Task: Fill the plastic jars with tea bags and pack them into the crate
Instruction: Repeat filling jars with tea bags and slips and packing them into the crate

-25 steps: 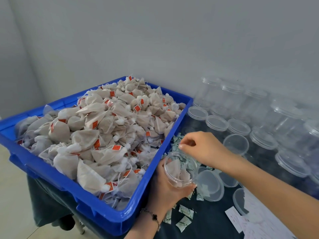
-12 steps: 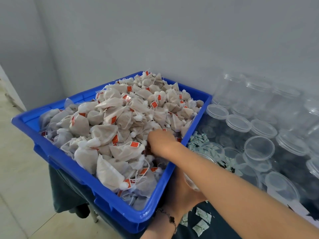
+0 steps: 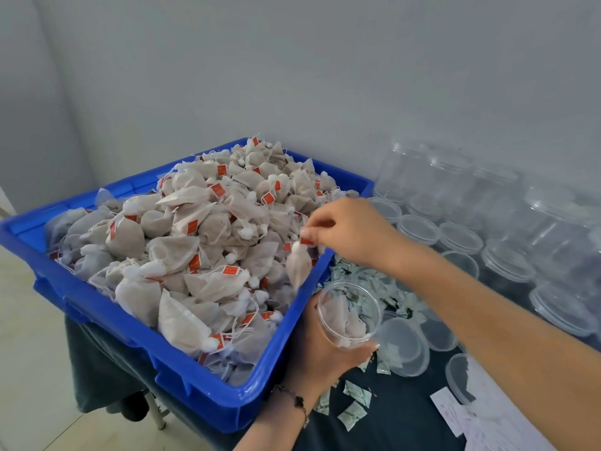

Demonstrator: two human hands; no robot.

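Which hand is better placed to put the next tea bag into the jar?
The right hand: it already pinches a tea bag hanging just above the open jar, which the left hand holds.

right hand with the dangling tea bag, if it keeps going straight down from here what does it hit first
Probably the heaped tea bags at the blue crate edge. The right hand pinches its tea bag above and left of the jar in the left hand; depth is unclear.

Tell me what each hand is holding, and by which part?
The right hand pinches a beige mesh tea bag by its red tag end. The left hand grips the clear plastic jar around its side.
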